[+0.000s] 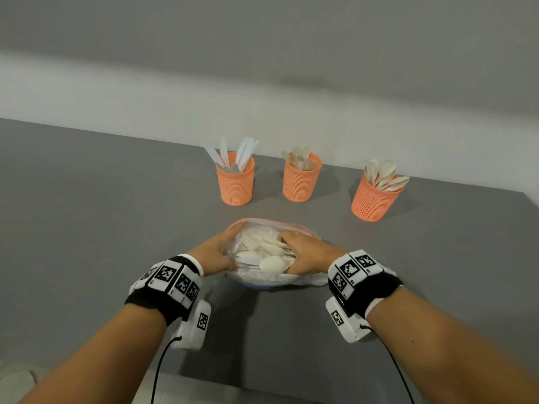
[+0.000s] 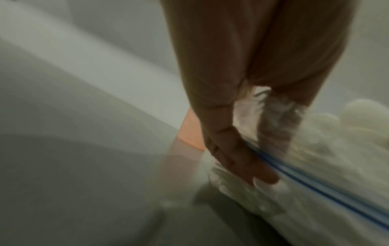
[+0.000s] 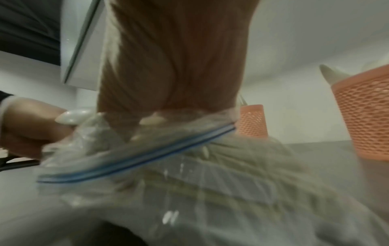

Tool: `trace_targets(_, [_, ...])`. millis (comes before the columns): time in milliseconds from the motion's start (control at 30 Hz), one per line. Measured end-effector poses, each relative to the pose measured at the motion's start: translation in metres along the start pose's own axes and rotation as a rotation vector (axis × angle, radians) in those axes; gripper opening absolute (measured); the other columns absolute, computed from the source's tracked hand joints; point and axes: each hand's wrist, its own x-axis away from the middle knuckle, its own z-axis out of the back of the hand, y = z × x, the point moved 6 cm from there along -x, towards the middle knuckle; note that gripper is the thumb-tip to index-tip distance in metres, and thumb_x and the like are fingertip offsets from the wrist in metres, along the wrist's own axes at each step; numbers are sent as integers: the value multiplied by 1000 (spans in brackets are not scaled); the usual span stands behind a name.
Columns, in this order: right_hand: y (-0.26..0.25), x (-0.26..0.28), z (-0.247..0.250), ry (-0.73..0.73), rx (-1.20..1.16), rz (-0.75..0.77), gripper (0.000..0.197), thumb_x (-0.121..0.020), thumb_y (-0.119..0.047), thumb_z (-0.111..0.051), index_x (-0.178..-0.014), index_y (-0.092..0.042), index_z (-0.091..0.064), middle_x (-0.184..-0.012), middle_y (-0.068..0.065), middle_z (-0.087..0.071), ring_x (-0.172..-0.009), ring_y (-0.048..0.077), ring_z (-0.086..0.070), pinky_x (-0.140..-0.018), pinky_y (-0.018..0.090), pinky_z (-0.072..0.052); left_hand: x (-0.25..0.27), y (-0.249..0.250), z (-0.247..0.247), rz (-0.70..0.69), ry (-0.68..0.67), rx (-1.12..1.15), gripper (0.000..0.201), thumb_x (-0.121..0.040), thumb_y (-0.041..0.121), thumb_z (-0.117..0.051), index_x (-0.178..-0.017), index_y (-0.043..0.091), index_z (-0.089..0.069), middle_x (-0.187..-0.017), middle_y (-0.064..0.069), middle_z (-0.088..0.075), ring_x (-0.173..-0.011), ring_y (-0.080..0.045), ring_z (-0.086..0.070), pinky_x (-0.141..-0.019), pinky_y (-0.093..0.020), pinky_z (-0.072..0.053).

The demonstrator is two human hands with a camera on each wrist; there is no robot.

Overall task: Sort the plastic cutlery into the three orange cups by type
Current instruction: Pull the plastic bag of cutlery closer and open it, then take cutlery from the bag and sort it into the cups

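Three orange mesh cups stand in a row at the back: the left cup (image 1: 235, 183) holds knives, the middle cup (image 1: 300, 180) forks, the right cup (image 1: 374, 198) spoons. In front of them lies a clear zip bag (image 1: 309, 279) of white plastic cutlery (image 1: 271, 262). My left hand (image 1: 233, 249) pinches the bag's left rim; in the left wrist view its fingers (image 2: 231, 149) lie outside the plastic and the thumb inside. My right hand (image 1: 288, 253) reaches into the bag's mouth with fingers curled over cutlery pieces. The bag (image 3: 189, 174) hides those fingertips in the right wrist view.
The grey table (image 1: 116, 214) runs back to a pale wall just behind the cups. Its front edge is close below my wrists. Cables hang from both wrist cameras. The middle cup (image 3: 252, 121) and the spoon cup (image 3: 366, 116) stand right of the bag.
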Motion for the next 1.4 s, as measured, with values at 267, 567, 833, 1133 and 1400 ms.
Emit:
trace_targets(267, [-7,0,-4,125,-30,-3,42,-74,-17,-67,-110,-5,-49,-112,12,-57,-103,27,-54,-78,29,-40,1,-11,9,101,126,366,71,-85,-10,-49,-140,34,-35,-133,-6,-49,-103,-22,-57,-82,-32,-55])
trace_targets(567, [13,18,11,284,-721,-47,49,-71,4,-73,-116,-7,-55,-105,4,-64,-97,15,-60,-79,11,-51,2,-4,6,119,102,299,80,-80,-19,-42,-144,29,-32,-126,-10,-48,-69,-15,-54,-48,-16,-51])
trace_targets(833, [24,29,36,541,-1264,-121,44,-68,-1,-77,-110,-6,-65,-104,7,-70,-98,15,-66,-76,19,-55,-2,4,8,90,106,-164,82,-79,-4,-48,-146,35,-20,-132,-14,-49,-94,-28,-59,-86,-33,-50])
trace_targets(1133, [-1,32,70,513,-1445,87,16,-77,7,-63,-90,-2,-69,-85,10,-73,-86,21,-69,-87,32,-56,4,65,37,-103,292,-105,27,-91,26,-53,-117,20,-58,-139,-5,-38,-133,-20,-35,-105,-26,-26])
trace_targets(1400, [-60,20,65,49,-1403,147,20,-78,16,-55,-82,-2,-63,-55,9,-60,-51,17,-62,-52,27,-56,-10,113,9,-253,-95,724,77,-59,39,-83,-115,-8,-56,-111,-36,-55,-105,-50,-48,-94,-68,-32])
